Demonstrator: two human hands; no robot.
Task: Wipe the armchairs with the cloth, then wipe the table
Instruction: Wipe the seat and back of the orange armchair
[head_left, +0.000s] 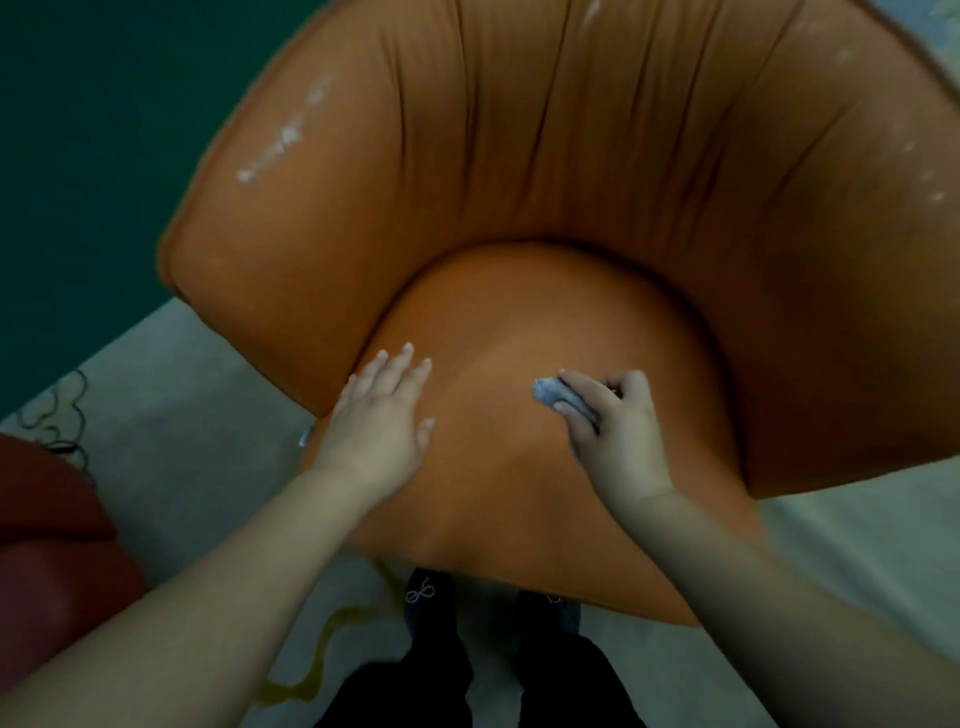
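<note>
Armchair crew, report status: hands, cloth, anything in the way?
Left hand flat on the orange armchair seat, fingers spread. Right hand holds the grey cloth bunched against the seat. White marks on the backrest. Nothing in the way.

Right hand (618, 436) grips cloth (551, 394); left hand (379, 421) flat on armchair (545, 467)

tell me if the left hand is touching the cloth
Apart. The head view shows the left hand flat on the armchair seat, bare orange seat separating it from the cloth the right hand grips.
</note>
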